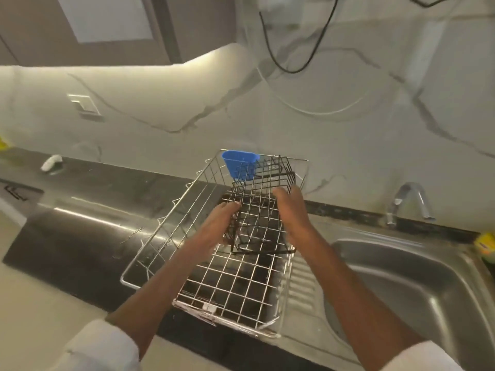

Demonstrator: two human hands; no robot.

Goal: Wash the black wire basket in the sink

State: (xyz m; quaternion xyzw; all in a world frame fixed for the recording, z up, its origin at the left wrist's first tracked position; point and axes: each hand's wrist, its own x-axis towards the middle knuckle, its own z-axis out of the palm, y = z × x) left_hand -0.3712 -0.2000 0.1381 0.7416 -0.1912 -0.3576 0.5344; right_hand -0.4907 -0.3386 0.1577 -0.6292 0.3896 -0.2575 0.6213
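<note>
The black wire basket [263, 199] is held tilted above a chrome dish rack [187, 231]. My left hand [219, 223] grips its left side, fingers curled round the wires. My right hand [292, 210] grips its right side. The steel sink [401, 277] lies to the right, with its tap [409, 199] at the back. The basket's lower rim hangs near the rack's middle.
A blue plastic cup [239, 167] hangs on the rack's far end. A yellow-green sponge [486, 247] sits at the sink's right edge. The dark countertop [80, 236] extends left, with a white object [51, 162] near the marble wall. A black cable [289, 68] hangs above.
</note>
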